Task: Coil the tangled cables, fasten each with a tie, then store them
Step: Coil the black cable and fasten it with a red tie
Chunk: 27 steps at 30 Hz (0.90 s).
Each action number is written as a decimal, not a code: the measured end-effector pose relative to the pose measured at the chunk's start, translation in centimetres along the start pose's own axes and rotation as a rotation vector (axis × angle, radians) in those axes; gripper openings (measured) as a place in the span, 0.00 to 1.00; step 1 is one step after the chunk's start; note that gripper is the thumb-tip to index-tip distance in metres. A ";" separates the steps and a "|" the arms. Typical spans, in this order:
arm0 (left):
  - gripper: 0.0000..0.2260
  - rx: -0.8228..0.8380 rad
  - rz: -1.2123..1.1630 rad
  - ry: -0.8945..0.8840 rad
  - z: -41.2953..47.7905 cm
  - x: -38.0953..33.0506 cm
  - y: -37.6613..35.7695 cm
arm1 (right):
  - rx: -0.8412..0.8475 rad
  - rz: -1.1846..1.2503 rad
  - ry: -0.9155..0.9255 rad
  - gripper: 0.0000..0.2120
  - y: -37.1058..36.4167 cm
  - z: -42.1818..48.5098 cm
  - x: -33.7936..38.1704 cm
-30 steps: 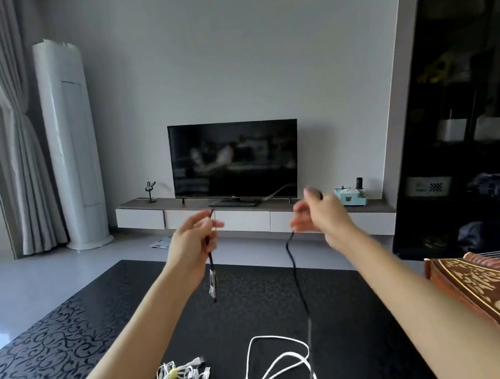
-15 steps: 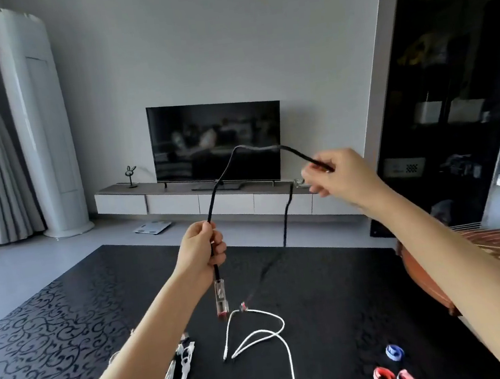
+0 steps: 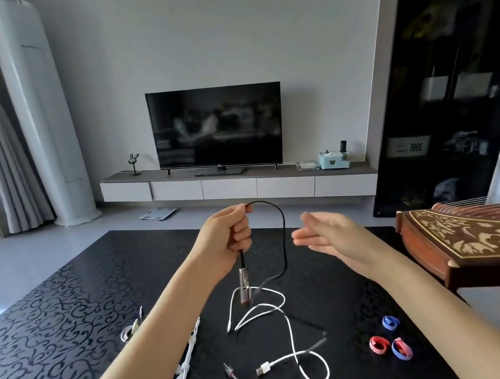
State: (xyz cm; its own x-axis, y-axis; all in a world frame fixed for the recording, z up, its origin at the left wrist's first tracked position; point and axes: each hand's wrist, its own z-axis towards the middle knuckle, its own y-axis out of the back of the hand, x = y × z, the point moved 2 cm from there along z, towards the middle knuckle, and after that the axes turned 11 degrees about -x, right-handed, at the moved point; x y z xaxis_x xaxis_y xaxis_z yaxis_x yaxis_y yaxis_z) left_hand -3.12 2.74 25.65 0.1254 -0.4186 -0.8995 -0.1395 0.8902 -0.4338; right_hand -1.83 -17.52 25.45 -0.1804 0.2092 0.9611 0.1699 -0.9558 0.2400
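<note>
My left grip (image 3: 227,242) is fisted round the black cable (image 3: 285,235), plug dangling below it. Right grip (image 3: 327,236) beside it is flat-open and empty. White cable (image 3: 288,326) lies below both on the worktop (image 3: 68,306).

The worktop (image 3: 68,306) is shining glossy black, with its scrollwork catching light. In the left hand (image 3: 223,239), the black cable (image 3: 284,232) is looking matt, and its plug (image 3: 243,280) just below the fist is glinting like metal. Lower still, the white cable (image 3: 287,320) is lying smooth and faintly shiny. Right of the right hand (image 3: 333,235), the instrument (image 3: 468,235) is showing lacquered, inlaid wood. The ties (image 3: 379,344) are looking like soft fabric.
</note>
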 end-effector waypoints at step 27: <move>0.14 0.025 0.215 -0.047 -4.2 4.5 -5.2 | -0.286 -0.302 0.338 0.10 -1.6 -2.1 1.1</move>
State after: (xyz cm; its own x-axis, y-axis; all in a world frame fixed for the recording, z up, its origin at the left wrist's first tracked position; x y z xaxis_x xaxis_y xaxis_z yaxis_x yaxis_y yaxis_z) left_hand -5.98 -4.53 23.67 0.1415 -0.2106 -0.9673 -0.1432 0.9625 -0.2305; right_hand -4.37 -16.17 25.84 -0.4902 0.4505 0.7462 -0.2000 -0.8914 0.4068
